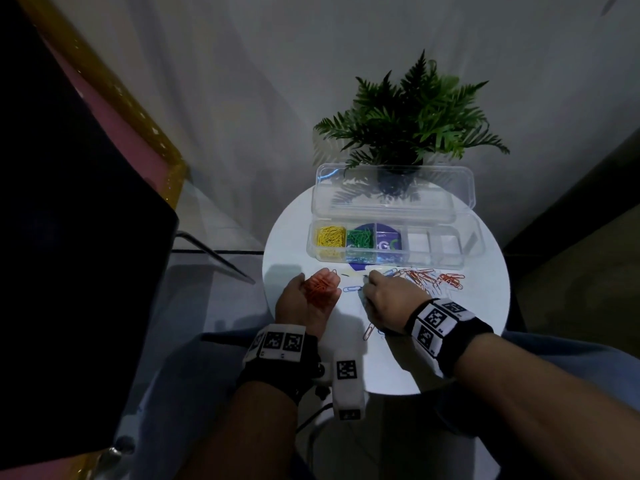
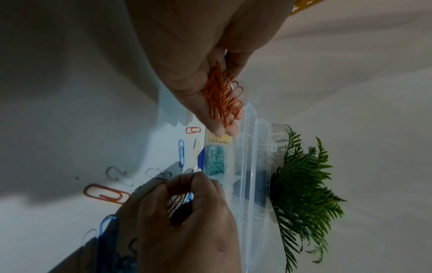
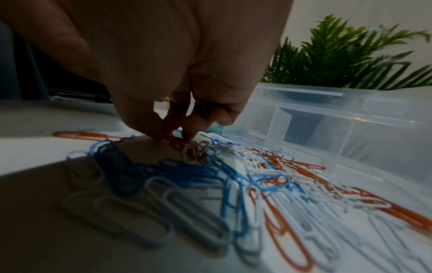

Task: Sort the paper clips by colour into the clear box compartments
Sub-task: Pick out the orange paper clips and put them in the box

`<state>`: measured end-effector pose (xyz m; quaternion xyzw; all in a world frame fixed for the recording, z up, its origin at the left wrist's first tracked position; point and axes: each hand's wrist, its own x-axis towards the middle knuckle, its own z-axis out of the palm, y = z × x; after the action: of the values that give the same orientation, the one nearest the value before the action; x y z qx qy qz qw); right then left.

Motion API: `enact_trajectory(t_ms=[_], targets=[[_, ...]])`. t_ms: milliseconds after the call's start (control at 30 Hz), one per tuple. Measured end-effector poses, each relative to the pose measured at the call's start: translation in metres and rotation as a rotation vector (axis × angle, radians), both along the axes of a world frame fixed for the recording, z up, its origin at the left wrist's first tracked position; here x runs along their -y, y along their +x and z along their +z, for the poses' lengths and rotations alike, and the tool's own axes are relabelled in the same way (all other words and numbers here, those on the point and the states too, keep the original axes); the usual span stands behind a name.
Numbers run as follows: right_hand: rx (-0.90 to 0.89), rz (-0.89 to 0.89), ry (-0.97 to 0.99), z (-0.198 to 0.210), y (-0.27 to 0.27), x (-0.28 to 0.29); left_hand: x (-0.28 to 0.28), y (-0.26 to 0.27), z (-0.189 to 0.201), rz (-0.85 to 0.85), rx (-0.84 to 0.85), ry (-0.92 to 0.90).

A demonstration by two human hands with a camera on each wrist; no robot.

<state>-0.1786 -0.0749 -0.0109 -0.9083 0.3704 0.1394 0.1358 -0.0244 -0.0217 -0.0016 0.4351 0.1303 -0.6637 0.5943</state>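
Observation:
My left hand (image 1: 313, 284) lies palm up at the table's near left, a bunch of orange paper clips (image 1: 318, 289) resting on its fingers (image 2: 210, 118). Beside it, my right hand (image 1: 367, 281) is palm down, its fingertips (image 3: 158, 129) pinching orange clips (image 3: 177, 142) at the left end of the loose pile (image 1: 429, 278) of orange, white and blue clips. Behind both hands stands the clear box (image 1: 394, 263) with its lid open; yellow clips (image 1: 331, 235) fill its leftmost compartment, green clips (image 1: 360, 237) the one beside it. The compartments to the right look empty.
The small round white table (image 1: 450, 341) holds a fern plant (image 1: 408, 123) behind the upright lid (image 1: 391, 192). Single blue and orange clips (image 1: 351, 289) lie between and below the hands. A dark chair (image 1: 69, 237) stands at the left. A purple card lies under the box.

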Motion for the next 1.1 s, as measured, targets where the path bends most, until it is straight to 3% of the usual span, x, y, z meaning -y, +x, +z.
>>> enact_trajectory(t_ms=[533, 633, 700, 767, 967, 1100], targets=[[0.178, -0.357, 0.3, 0.011, 0.0, 0.008, 0.001, -0.003, -0.007, 0.012, 0.036, 0.023], [0.449, -0.458, 0.305, 0.023, 0.003, 0.008, 0.003, -0.003, -0.01, 0.045, 0.051, 0.034], [0.654, -0.456, 0.362, 0.034, 0.01, 0.01, 0.004, -0.002, -0.014, 0.069, 0.046, 0.041], [0.739, -0.409, 0.432, 0.043, 0.02, 0.01, 0.004, -0.004, -0.013, 0.078, 0.032, 0.014], [0.65, -0.244, 0.417, 0.047, 0.042, 0.008, 0.001, -0.009, -0.005, 0.084, 0.011, -0.072], [0.713, -0.398, 0.277, 0.041, 0.039, 0.017, 0.002, 0.002, -0.008, 0.058, -0.002, -0.054]])
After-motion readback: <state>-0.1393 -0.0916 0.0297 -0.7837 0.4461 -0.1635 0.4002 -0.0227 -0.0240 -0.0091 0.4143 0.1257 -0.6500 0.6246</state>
